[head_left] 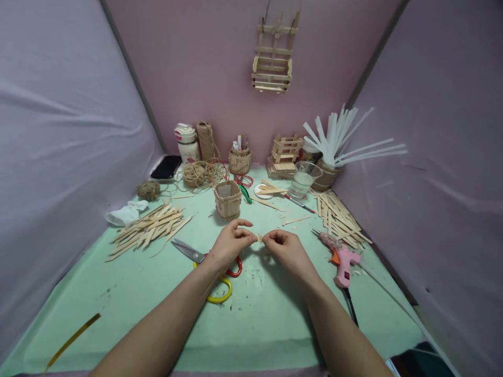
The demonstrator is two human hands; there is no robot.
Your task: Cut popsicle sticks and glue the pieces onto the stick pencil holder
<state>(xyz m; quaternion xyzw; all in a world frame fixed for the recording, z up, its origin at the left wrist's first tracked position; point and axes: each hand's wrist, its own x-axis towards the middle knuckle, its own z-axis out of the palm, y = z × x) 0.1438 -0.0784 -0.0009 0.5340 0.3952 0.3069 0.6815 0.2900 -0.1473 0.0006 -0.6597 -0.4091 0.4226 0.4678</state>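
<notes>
Close together over the middle of the table, my left hand and my right hand pinch a small pale piece between their fingertips. It looks like a bit of wood, though its exact shape is too small to tell. Beneath my left wrist lie scissors with one red and one yellow handle, their blades pointing to the back left. Just beyond my left hand stands a small square basket of wooden sticks. A pink glue gun rests to the right of my right hand.
Piles of flat wooden sticks lie at left and right. Along the back are a bottle, twine, a pen holder, a cup of liquid and white glue sticks. A cord trails from the glue gun.
</notes>
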